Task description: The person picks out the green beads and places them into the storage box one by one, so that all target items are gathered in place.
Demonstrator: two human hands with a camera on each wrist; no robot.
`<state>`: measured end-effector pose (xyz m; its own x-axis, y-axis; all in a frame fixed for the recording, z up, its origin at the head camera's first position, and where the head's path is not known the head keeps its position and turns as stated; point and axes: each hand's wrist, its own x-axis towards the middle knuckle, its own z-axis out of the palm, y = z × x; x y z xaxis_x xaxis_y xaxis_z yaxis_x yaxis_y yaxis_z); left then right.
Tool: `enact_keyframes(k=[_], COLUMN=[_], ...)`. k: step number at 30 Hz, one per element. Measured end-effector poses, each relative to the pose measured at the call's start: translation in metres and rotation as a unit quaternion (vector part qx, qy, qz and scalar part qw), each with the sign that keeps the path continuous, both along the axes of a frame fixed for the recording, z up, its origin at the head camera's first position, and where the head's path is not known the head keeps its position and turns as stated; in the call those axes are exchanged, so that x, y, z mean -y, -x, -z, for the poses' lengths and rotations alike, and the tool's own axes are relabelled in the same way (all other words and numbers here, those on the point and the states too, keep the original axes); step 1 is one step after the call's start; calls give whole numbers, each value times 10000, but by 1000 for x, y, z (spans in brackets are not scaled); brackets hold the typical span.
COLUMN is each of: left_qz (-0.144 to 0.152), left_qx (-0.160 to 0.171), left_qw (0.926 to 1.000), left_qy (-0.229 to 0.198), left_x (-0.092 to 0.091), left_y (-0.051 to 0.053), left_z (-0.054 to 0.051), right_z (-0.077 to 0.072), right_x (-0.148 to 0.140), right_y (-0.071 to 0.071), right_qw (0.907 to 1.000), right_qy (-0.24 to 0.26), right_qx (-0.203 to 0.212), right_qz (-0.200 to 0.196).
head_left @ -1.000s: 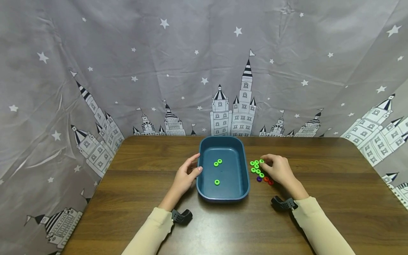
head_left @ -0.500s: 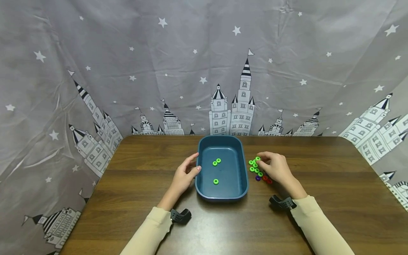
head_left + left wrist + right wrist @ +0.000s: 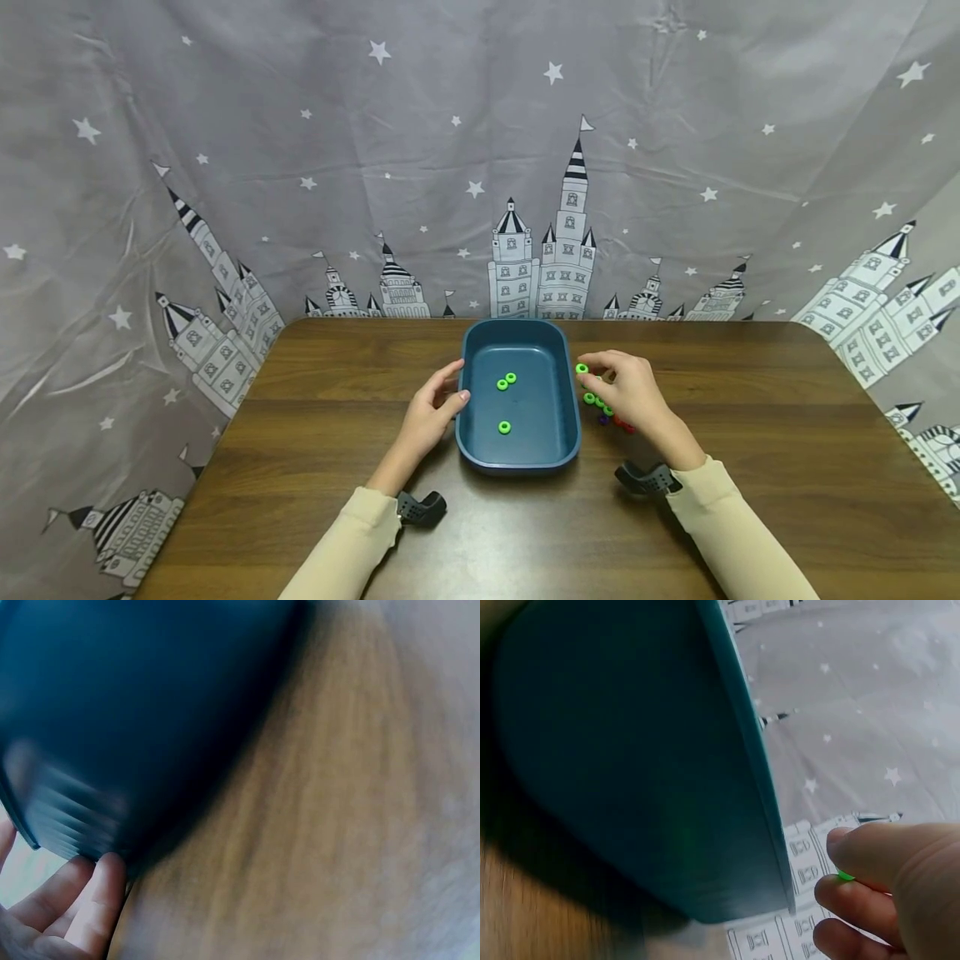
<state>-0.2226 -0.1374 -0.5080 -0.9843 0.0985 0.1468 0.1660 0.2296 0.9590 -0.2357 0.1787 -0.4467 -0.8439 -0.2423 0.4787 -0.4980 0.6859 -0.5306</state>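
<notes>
A blue plastic tub stands on the table with several green rings inside, one of them a lone ring near its front. My left hand holds the tub's left side, thumb at the rim. In the left wrist view the fingers touch the outer wall. At the tub's right rim, my right hand pinches a green ring between thumb and fingers. A sliver of this ring shows in the right wrist view. Below that hand lie more green rings, partly hidden by it.
A purple ring and red-orange rings lie just right of the tub. The wooden table ends at a grey curtain printed with stars and castles. Each wrist wears a black camera band.
My right hand has lifted a green ring off the pile and moved left with it to the tub's rim. The left hand stays at the tub.
</notes>
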Motion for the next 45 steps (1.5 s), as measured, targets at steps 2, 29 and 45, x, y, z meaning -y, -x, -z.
enact_keyframes(k=[2,29,45], left_qz=[-18,-13,-32], left_qx=[9,44,70], left_qw=[10000,10000,10000], left_qy=[9,-8,42], left_x=[1,-1,0], left_y=[0,-1,-1], left_z=[0,-2,-2], right_z=[-2,-2,-2], right_x=[6,74,88], right_y=[0,-5,0], right_qw=[10000,9892,9834], right_qy=[-2,-384,-965], right_qx=[25,654,881], right_qz=[-76,-1253,-1256])
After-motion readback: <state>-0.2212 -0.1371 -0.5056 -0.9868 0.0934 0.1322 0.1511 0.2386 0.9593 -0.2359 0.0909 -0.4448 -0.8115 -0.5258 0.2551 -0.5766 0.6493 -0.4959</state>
